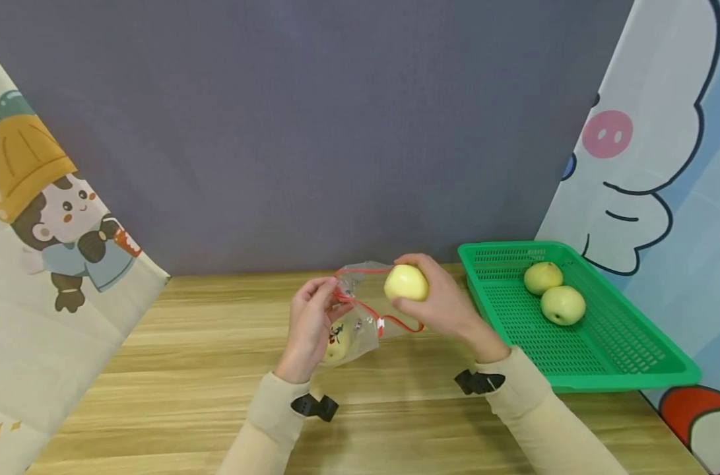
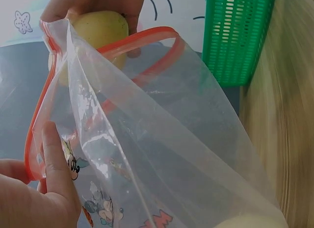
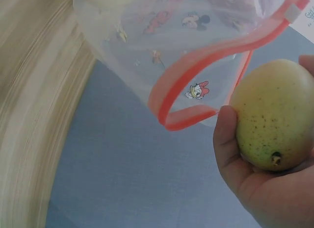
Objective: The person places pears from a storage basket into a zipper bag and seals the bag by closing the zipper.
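A clear zip bag (image 1: pixel 365 343) with a red seal strip and cartoon prints stands with its mouth spread. My left hand (image 1: pixel 309 323) pinches the red rim at the mouth's left side. My right hand (image 1: pixel 449 305) grips a yellow-green pear (image 1: pixel 406 284) at the bag's mouth. In the right wrist view the speckled pear (image 3: pixel 274 115) sits between thumb and fingers, next to the red strip. Another pear (image 1: pixel 336 346) lies low in the bag, partly covered by the left hand and the print. A white slider (image 1: pixel 380 323) is on the front edge of the strip.
On the right stands a green plastic basket (image 1: pixel 621 359) holding two pears (image 1: pixel 563 305), side by side near its back. All of this is on a wood-grain table (image 1: pixel 175 369). A grey cloth backdrop (image 1: pixel 312 132) rises behind it, with cartoon-printed sheets at both sides.
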Tool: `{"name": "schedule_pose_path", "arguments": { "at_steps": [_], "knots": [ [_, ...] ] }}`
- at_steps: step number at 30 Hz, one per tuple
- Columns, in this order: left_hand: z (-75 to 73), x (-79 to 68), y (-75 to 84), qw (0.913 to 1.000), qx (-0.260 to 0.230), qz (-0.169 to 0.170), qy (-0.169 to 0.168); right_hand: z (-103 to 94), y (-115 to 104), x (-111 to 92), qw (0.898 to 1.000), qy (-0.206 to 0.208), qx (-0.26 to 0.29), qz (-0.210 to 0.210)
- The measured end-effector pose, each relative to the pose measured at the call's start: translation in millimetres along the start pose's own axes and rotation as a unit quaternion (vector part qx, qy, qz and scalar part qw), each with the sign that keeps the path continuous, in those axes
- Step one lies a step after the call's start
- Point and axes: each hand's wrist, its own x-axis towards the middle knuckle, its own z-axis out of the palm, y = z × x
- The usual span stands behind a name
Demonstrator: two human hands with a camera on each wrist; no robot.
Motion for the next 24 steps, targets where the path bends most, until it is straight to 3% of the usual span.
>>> {"name": "schedule_pose_path", "arguments": {
  "at_steps": [24],
  "knots": [
    [4.2,-3.5,1.4,0.9999,0.011,0.0,0.011,13.0,-2,-3,0.999,-0.029,-0.004,-0.027]
  ]
}}
